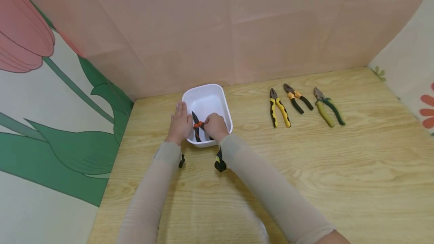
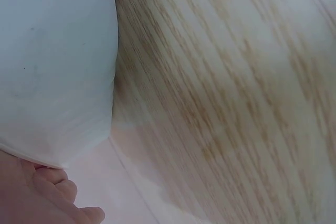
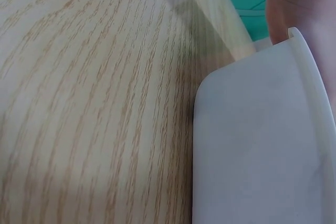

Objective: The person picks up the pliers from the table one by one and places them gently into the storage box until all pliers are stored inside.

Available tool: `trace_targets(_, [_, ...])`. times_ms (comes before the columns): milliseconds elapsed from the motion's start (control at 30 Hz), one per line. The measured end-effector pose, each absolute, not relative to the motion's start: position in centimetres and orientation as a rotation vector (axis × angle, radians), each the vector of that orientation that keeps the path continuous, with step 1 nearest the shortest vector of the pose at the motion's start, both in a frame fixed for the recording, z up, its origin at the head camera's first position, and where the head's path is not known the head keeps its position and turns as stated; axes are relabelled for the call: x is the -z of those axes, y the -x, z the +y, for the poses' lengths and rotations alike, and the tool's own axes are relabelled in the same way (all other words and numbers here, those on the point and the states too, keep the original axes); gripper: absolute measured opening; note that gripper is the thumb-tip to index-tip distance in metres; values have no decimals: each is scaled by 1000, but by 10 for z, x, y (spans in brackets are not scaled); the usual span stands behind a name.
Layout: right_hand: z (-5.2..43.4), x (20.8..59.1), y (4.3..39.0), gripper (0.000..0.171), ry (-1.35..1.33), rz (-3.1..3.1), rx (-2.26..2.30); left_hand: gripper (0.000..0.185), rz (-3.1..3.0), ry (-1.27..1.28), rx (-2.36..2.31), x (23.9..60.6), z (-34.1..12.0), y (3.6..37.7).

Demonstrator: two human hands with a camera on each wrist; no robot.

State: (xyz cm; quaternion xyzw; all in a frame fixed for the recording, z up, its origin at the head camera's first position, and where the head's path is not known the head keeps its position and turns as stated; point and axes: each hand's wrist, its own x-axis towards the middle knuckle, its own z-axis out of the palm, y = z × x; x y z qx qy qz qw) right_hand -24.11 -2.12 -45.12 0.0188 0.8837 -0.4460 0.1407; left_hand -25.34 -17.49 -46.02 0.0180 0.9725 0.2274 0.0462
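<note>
A wooden table (image 1: 305, 168) fills the lower part of the head view, backed by a pink wall (image 1: 217, 22) and flanked on the left by a panel with a painted tulip (image 1: 23, 33). Near the back left of the table sits a white tub (image 1: 207, 99), its long side running away from the person; the wrist views show only its smooth outer wall against the wood grain. The left hand (image 1: 179, 123) lies against the tub's left rim with straight fingers held together, pointing toward the wall, and its fingertips (image 2: 52, 179) show at the tub's edge in the left wrist view. The right hand (image 1: 215, 126) reaches over the tub's near rim, fingers curled down onto black pliers (image 1: 196, 125) with an orange band near the pivot. The pliers lie inside the tub, at its near half, long axis running roughly front to back with a slight tilt: the dark nose points away toward the wall and a little left, the handles toward the person and partly hidden under the right hand. Well to the right, three more pliers lie in a row on the bare wood, noses toward the wall: yellow pliers (image 1: 279, 110), orange pliers (image 1: 297, 99) and green pliers (image 1: 327, 110).
</note>
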Motion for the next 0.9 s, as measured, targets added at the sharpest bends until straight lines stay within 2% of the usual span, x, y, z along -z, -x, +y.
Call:
trace_targets(500, [-22,452,244,13,-52,2573,1240,65,2977,-54,-727,457,-173,252])
trace_targets(900, [-22,454,244,12,-31,2553,1277,67,2990,-51,-508,454,-172,250])
